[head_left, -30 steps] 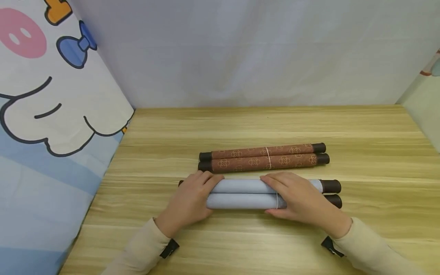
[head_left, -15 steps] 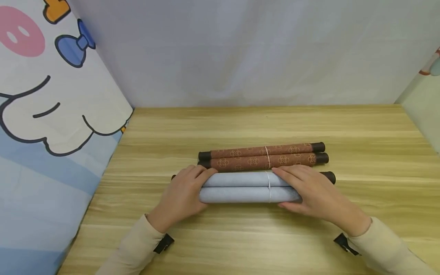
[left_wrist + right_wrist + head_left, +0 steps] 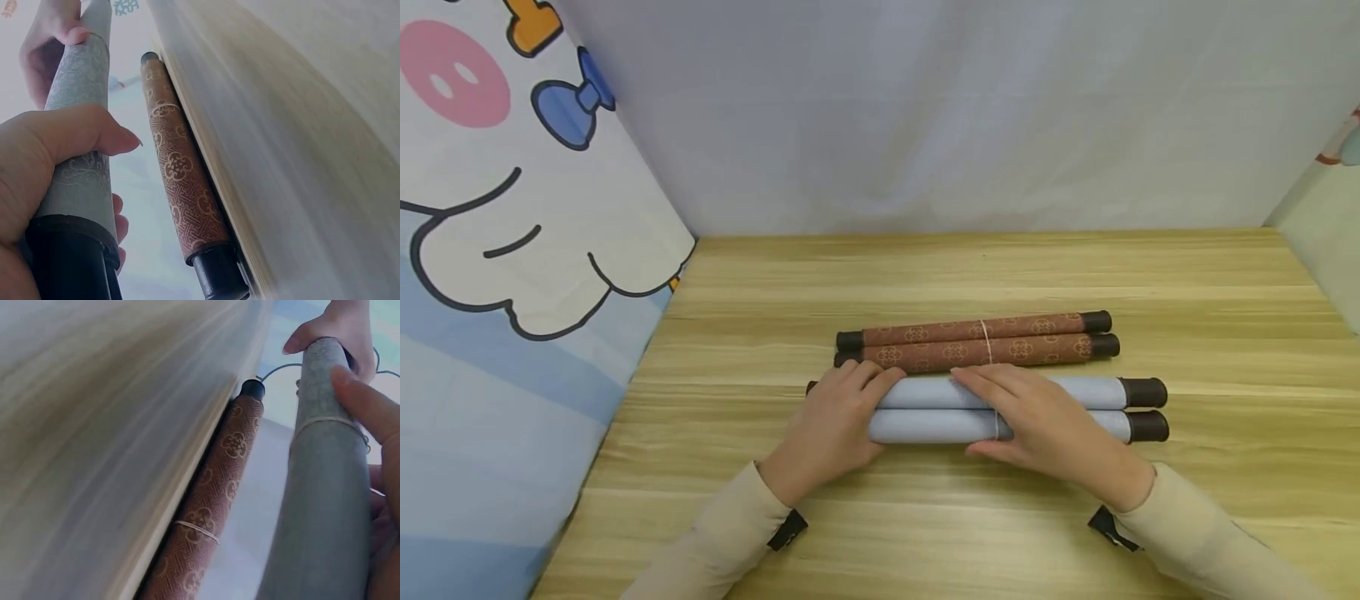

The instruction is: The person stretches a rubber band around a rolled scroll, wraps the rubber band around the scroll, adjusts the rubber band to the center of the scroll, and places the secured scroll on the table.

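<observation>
Two light grey-blue rolled scrolls (image 3: pixel 928 426) with black end knobs lie side by side, tied by a thin white band. My left hand (image 3: pixel 833 425) grips the pair near its left end, covering most of the knobs there. Further right, my right hand (image 3: pixel 1047 427) holds the same pair over the band, and both right knobs stick out beyond it. In the left wrist view the thumb of my left hand (image 3: pixel 69 134) lies across the grey scroll (image 3: pixel 84 72). Just behind is a pair of brown scrolls (image 3: pixel 955 353) with a gold flower pattern, also banded.
Everything is over a wood-grain table (image 3: pixel 925 533). A pale curtain (image 3: pixel 925 117) hangs along its back edge. At the left stands a cloth with a cartoon print (image 3: pixel 557 275).
Both hands have shifted the grey-blue scrolls slightly left and away from me, then back to the right. The pair now sits closer to the brown scrolls, which stay put.
</observation>
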A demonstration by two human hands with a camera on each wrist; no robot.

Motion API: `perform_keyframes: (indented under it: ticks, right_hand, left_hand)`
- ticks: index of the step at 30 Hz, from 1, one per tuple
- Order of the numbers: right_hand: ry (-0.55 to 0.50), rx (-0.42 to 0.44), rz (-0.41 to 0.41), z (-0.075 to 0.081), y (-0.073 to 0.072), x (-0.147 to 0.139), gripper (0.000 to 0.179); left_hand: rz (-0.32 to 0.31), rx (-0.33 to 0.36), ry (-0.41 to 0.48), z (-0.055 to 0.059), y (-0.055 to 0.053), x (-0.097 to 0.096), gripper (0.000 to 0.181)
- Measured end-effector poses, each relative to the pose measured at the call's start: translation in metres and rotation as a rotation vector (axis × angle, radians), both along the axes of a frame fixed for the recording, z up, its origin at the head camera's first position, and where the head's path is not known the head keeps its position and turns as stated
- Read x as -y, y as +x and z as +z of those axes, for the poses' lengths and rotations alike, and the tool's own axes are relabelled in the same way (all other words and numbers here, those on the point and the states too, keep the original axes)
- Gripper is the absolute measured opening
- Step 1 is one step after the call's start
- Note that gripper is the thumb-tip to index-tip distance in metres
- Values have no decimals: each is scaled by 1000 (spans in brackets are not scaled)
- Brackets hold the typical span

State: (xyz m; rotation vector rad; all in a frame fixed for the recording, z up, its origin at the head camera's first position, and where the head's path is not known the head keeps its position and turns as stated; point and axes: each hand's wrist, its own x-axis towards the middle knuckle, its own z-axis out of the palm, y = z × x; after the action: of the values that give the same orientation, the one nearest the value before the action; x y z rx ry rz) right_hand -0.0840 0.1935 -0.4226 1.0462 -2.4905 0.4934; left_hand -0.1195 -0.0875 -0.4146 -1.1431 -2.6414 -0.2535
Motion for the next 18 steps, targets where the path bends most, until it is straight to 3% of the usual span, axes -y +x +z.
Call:
perform_keyframes:
  ticks: [7,14,18]
  right_hand:
    - [19,-17,-36,5,2,-20,95]
    - [78,-23,-92,-2,5,-43,81]
    - [97,-29,-116,-4,6,-53,91]
  left_hand:
    - [45,21,20,-3,-4,4,76]
    - [51,53,13,-4,-6,13,77]
    - [59,69,2,-7,-7,15,80]
